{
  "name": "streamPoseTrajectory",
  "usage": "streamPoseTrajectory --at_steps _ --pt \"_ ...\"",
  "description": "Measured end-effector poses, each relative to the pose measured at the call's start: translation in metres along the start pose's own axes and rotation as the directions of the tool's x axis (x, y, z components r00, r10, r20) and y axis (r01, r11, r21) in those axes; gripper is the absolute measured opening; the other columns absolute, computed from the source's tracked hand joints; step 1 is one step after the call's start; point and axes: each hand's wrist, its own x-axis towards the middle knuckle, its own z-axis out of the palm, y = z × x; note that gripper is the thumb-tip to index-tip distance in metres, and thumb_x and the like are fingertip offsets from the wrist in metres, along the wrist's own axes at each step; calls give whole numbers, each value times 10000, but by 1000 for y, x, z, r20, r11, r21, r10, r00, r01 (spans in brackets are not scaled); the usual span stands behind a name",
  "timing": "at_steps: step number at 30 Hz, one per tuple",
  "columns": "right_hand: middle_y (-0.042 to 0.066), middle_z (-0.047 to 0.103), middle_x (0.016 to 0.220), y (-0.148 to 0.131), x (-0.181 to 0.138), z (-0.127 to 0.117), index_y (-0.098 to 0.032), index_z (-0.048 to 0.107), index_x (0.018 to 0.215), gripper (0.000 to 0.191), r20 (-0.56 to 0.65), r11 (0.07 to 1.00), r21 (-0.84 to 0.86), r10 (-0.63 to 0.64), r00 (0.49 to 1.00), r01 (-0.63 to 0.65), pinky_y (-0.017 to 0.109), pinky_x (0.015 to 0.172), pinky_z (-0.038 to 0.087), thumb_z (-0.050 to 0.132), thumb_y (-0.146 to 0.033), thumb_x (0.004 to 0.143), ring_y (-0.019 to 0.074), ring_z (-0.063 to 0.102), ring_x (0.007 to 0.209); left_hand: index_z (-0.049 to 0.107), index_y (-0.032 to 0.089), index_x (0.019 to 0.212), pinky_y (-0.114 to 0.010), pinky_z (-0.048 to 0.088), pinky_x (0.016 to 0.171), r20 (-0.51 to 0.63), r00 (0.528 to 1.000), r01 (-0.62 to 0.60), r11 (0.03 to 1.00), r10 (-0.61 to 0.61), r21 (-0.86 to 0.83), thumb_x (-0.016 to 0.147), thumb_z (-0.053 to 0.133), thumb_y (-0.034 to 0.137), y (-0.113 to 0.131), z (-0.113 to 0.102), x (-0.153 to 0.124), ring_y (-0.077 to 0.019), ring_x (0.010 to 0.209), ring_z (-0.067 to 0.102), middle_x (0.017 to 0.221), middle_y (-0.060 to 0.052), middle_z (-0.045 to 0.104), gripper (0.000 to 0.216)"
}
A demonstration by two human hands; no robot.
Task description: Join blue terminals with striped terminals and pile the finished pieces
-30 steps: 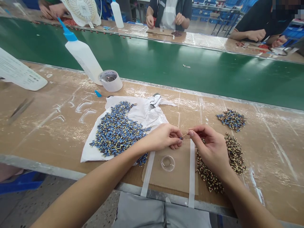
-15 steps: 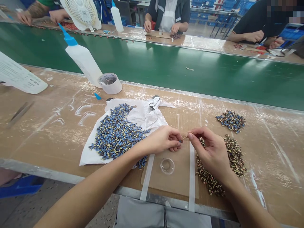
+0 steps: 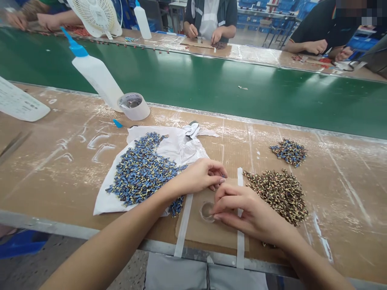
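My left hand (image 3: 208,175) is closed in a pinch in front of me; a tiny blue piece (image 3: 224,176) shows at its fingertips. Fingers pinched, my right hand (image 3: 238,206) reaches over a small clear round dish (image 3: 206,212) on a cardboard pad (image 3: 211,237). The thin light stick it held a moment ago is hidden behind the fingers. To the left, a heap of small blue-and-yellow pieces (image 3: 142,173) lies on white sheeting (image 3: 104,201). Right of my hands is a pile of small dark-and-cream curved pieces (image 3: 279,193), with a smaller blue-and-brown pile (image 3: 288,152) behind it.
A tape roll (image 3: 139,112) stands beside a white bottle with a blue nozzle (image 3: 96,76). Another white bottle (image 3: 22,102) and tweezers (image 3: 13,145) are at far left. Beyond the green conveyor belt (image 3: 196,86), several people work along a bench with a fan (image 3: 96,16).
My right hand has moved down and left, from beside my left fingertips to the clear dish. My left hand stays nearly in place, still pinching. The whole view has shifted slightly.
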Motion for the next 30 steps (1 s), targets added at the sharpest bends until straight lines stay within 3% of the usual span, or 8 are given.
streamPoseTrajectory --at_steps 2,4,6,8,13,18,23,30 --pt "24 637 946 2 -1 -5 -239 685 1030 162 -27 1000 -17 -12 1000 12 280 775 483 573 -218 914 138 593 864 661 124 892 -222 483 644 0 1000 -5 1000 5 9 850 576 163 1 0 0 -120 687 601 782 -42 668 103" --pt "29 656 974 8 -3 -18 -237 672 1041 169 -167 996 -82 6 986 -20 290 779 478 556 -213 920 147 601 880 657 118 890 -221 487 627 9 1000 12 1000 -12 -11 850 575 161 3 1 0 -119 672 594 754 -38 654 102" --pt "23 667 901 19 -7 -33 -231 673 970 136 -369 972 -188 66 927 -144 295 709 464 547 -217 918 154 599 804 649 112 901 -225 495 606 12 999 52 998 -52 -35 847 583 167 4 2 0 -116 645 586 734 -35 640 102" --pt "18 659 813 32 -10 -45 -224 673 903 107 -476 911 -281 141 868 -303 296 632 433 567 -226 898 157 577 707 642 111 908 -232 506 594 3 996 84 996 -84 -40 842 599 180 5 3 0 -117 631 584 725 -33 630 105" --pt "4 657 703 50 -14 -46 -214 672 799 88 -454 802 -378 275 848 -463 286 581 401 604 -239 849 163 583 629 638 120 900 -239 512 588 -7 996 84 996 -84 -18 844 609 208 3 3 0 -120 627 589 712 -30 624 108" --pt "-1 621 577 52 -16 -34 -215 646 694 200 -482 726 -438 309 820 -531 272 484 307 576 -310 855 163 546 511 633 124 896 -239 507 583 8 997 72 997 -72 -19 843 613 223 1 3 1 -122 624 591 718 -31 628 114" --pt "13 644 701 55 -16 -31 -216 646 828 105 -516 663 -485 310 799 -570 296 565 360 611 -313 840 201 587 634 631 123 880 -224 491 572 -5 999 52 999 -52 15 844 607 203 2 3 1 -112 603 579 696 -20 619 91" --pt "49 629 852 55 -8 -20 -209 633 876 128 -506 695 -490 267 821 -527 324 649 410 516 -252 904 208 594 728 631 130 885 -219 477 588 -6 999 35 998 -35 44 848 594 205 2 3 -1 -111 605 579 706 -18 626 92"
